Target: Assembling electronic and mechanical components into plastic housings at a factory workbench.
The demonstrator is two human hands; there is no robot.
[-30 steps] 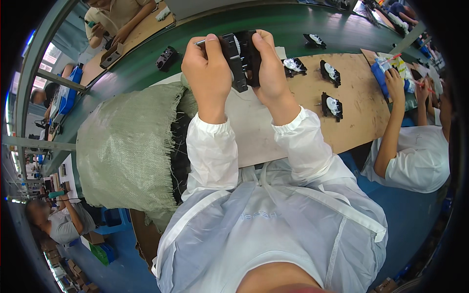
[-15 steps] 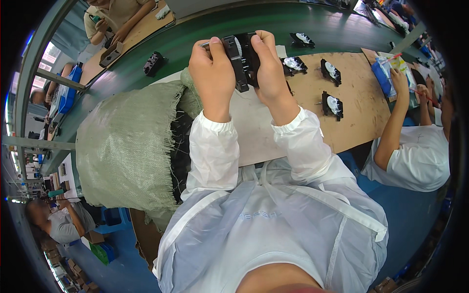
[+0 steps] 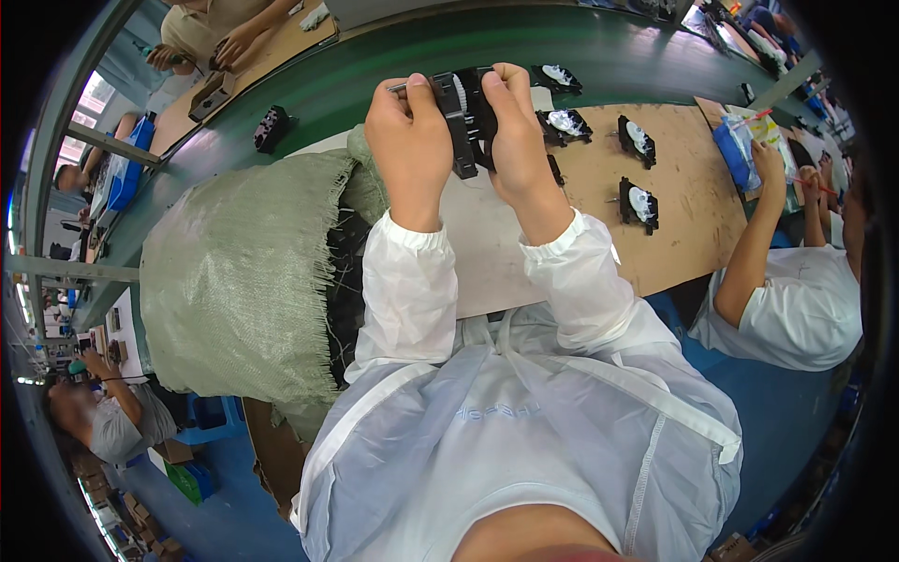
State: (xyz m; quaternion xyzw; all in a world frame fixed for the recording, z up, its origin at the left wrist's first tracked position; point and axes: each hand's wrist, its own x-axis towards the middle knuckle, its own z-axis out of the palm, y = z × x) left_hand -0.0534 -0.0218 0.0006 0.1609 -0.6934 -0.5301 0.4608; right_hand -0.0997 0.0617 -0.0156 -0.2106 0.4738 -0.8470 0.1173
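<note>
Above the near edge of the green belt, I hold a black plastic gear housing in both hands. My left hand (image 3: 409, 155) is closed around its left half (image 3: 460, 140), with a thin metal shaft (image 3: 397, 88) sticking out past the fingers. The right half (image 3: 484, 110) is gripped by my right hand (image 3: 521, 140), thumb on its near face. The two halves stand close side by side, with a white toothed gear (image 3: 460, 91) showing between them. Whether they touch all along cannot be seen.
On the brown board (image 3: 698, 206) at right lie several black assemblies (image 3: 639, 204) with white parts. Two black pieces ride the green belt (image 3: 403, 56): a housing (image 3: 272, 129) and an assembly (image 3: 558, 78). A woven sack (image 3: 239, 272) bulges at left. Co-workers sit at right, far left and lower left.
The black pieces on the belt have shifted left. My hands and the housing have barely moved, with the halves still held together. Co-workers at left have moved their hands.
</note>
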